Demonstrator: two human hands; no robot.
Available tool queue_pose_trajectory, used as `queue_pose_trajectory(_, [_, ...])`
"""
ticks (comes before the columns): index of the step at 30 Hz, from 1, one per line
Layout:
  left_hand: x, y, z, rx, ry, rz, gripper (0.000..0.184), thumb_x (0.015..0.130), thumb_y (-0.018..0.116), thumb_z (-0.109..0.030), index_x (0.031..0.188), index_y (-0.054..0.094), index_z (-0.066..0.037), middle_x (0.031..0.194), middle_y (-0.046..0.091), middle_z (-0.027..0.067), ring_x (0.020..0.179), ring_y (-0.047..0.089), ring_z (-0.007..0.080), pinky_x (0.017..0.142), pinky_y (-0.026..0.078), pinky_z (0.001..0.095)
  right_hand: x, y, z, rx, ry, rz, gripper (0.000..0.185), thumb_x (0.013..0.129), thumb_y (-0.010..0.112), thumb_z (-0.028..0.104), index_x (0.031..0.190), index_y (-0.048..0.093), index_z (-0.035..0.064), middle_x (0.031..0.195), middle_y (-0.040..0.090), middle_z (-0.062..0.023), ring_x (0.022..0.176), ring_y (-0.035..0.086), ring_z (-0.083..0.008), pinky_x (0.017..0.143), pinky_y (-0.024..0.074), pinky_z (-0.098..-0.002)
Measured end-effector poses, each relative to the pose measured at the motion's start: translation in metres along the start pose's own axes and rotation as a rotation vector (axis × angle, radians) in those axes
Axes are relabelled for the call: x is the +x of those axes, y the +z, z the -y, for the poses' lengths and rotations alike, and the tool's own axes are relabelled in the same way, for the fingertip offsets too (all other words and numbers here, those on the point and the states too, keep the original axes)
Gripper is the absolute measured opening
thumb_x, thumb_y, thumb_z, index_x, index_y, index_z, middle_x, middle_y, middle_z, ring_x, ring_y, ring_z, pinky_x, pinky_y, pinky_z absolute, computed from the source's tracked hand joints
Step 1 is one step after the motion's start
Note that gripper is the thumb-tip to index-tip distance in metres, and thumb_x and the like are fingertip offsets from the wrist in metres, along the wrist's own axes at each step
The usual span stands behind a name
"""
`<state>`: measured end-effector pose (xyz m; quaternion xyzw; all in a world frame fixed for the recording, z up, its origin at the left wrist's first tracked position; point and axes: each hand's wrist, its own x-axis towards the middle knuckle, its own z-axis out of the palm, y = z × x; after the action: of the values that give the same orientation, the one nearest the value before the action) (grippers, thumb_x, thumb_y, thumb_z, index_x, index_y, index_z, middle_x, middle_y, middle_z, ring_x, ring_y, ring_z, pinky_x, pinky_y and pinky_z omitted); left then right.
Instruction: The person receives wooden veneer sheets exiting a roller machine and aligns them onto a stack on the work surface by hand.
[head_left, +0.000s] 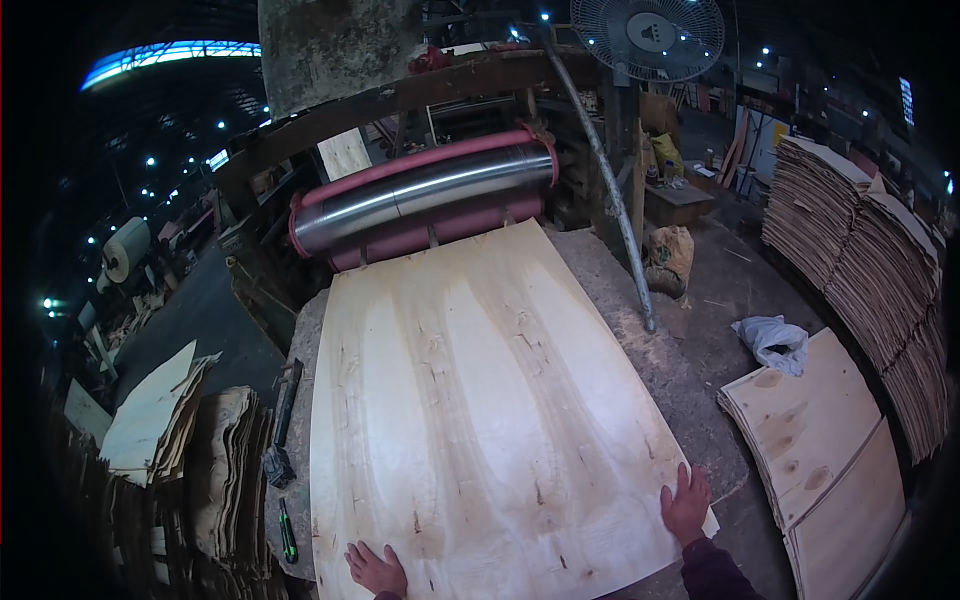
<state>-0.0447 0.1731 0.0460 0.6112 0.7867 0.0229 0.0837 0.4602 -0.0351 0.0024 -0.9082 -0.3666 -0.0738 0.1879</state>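
Two open hands, left (376, 571) and right (686, 505), lie flat gripping nothing on the wood sheet (470, 400), the right at its edge, floor (715, 320) open beyond.

1 head-worn view, wide-angle, from above, facing forward and down

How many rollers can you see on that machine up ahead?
3: a shiny silver metal roller in the middle, an upper pink roller behind it and a lower pink roller beneath. More may be hidden.
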Motion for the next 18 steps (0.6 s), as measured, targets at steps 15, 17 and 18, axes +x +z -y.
queue_pose_trajectory(15, [0.006,0.022,0.011,-0.052,0.029,-0.154,0.071,0.094,0.047,-0.047,0.144,0.034,0.002,0.152,0.030,0.0245,0.141,0.025,0.0416,0.113,0.024,0.0528,-0.001,0.001,-0.001,-0.003,-0.019,-0.010,0.067,0.083,0.065,0.032,0.140,0.042,0.0056,0.140,0.041,-0.0259,0.130,0.038,-0.0419,0.108,0.0278,-0.0537])
queue_pose_trajectory(17, [0.009,0.040,0.017,-0.102,0.038,-0.280,0.067,0.088,0.060,-0.037,0.140,0.039,0.000,0.149,0.034,0.0222,0.140,0.027,0.0404,0.110,0.024,0.0525,-0.001,0.001,-0.001,0.004,-0.020,-0.013,0.067,0.083,0.065,0.032,0.140,0.042,0.0057,0.140,0.041,-0.0259,0.131,0.038,-0.0419,0.108,0.0276,-0.0537])
queue_pose_trajectory(18, [0.010,0.043,0.019,-0.103,0.036,-0.281,0.067,0.088,0.060,-0.037,0.140,0.039,0.000,0.149,0.034,0.0223,0.140,0.027,0.0405,0.110,0.024,0.0525,-0.001,0.001,-0.001,0.005,-0.016,-0.010,0.067,0.083,0.065,0.032,0.140,0.041,0.0058,0.140,0.041,-0.0258,0.131,0.038,-0.0419,0.108,0.0276,-0.0537])
